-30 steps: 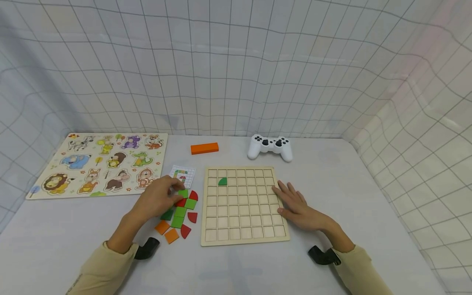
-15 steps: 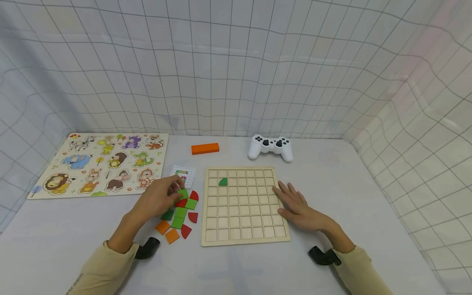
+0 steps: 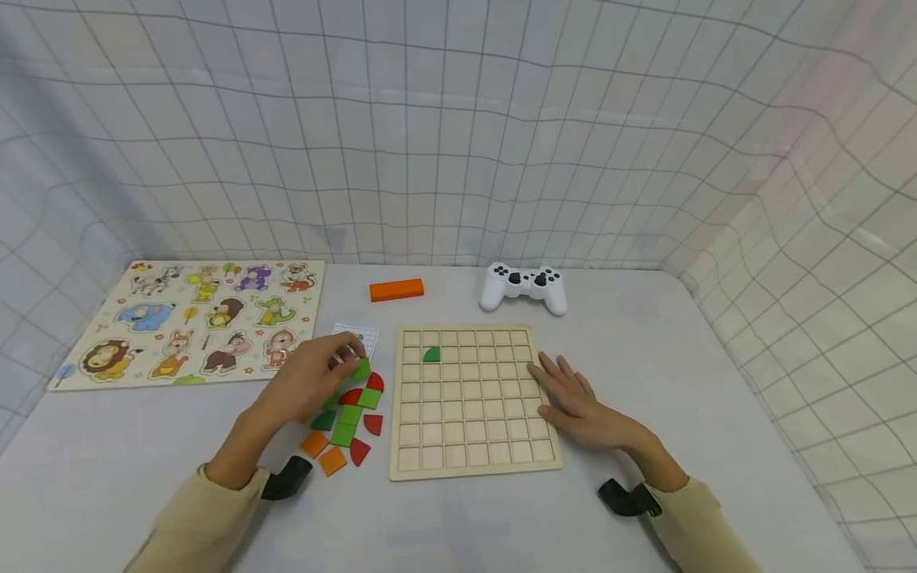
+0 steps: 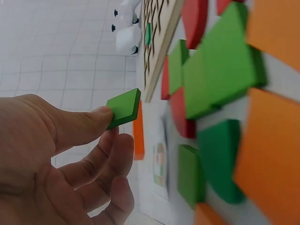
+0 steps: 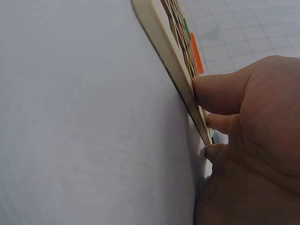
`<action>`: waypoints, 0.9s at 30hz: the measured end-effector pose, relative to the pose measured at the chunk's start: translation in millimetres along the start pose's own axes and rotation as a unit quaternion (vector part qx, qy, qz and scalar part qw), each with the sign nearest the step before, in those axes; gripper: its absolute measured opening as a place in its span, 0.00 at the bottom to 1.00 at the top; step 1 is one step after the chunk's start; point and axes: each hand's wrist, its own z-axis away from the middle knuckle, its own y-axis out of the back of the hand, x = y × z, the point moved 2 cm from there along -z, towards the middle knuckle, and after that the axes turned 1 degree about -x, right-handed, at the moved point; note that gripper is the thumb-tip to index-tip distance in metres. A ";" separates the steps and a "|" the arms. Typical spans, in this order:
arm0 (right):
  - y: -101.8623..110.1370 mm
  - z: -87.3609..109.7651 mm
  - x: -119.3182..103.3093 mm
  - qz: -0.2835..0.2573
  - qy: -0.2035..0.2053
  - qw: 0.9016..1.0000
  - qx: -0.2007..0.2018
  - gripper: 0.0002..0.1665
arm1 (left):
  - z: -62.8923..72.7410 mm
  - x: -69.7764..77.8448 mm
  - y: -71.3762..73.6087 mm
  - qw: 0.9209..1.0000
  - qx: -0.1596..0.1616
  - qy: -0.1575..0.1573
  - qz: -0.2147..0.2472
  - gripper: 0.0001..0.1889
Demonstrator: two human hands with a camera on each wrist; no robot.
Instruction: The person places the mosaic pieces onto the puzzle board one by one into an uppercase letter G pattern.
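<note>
My left hand [image 3: 310, 380] pinches a light green square tile [image 4: 123, 106] between thumb and forefinger, raised above a group of loose tiles; its other fingers curl beneath. Below lie light green squares [image 3: 343, 434], red quarter-circles [image 3: 372, 424], orange squares [image 3: 333, 461] and a dark green piece [image 3: 323, 420]. Fingertips and thumb of my right hand [image 3: 579, 411] touch the right edge of the wooden grid board [image 3: 466, 410], fingers spread and fairly straight. One dark green quarter-circle [image 3: 432, 354] sits in a cell near the board's upper left.
A small printed pattern card [image 3: 370, 340] lies behind the left hand, partly covered by it. An animal puzzle board [image 3: 193, 326] is at the far left. An orange block [image 3: 396, 290] and a white game controller [image 3: 524, 286] lie along the back, before a gridded cloth wall [image 3: 430, 159].
My left hand has lifted the green square tile off the pile and up a little, covering more of the pattern card. The right hand stays at the board's edge.
</note>
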 end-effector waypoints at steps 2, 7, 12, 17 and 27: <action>0.0 0.2 0.4 0.002 -0.002 1.000 0.000 0.39 | -5.5 3.6 0.7 1.000 0.000 -0.012 -0.002 0.05; 0.7 0.8 0.0 0.001 0.001 1.000 0.003 0.39 | -22.4 8.7 -0.9 1.000 -0.012 -0.024 0.004 0.06; -0.4 0.8 1.2 0.000 0.003 1.000 0.000 0.39 | -37.6 11.5 -7.6 0.999 -0.028 -0.033 0.011 0.06; -0.5 0.7 2.1 0.000 0.002 1.000 0.002 0.39 | -51.4 18.5 -13.9 0.999 -0.034 -0.041 0.011 0.06; -0.4 0.8 0.9 -0.003 0.010 1.000 0.002 0.39 | -74.3 33.6 -24.9 0.998 -0.037 -0.056 0.013 0.06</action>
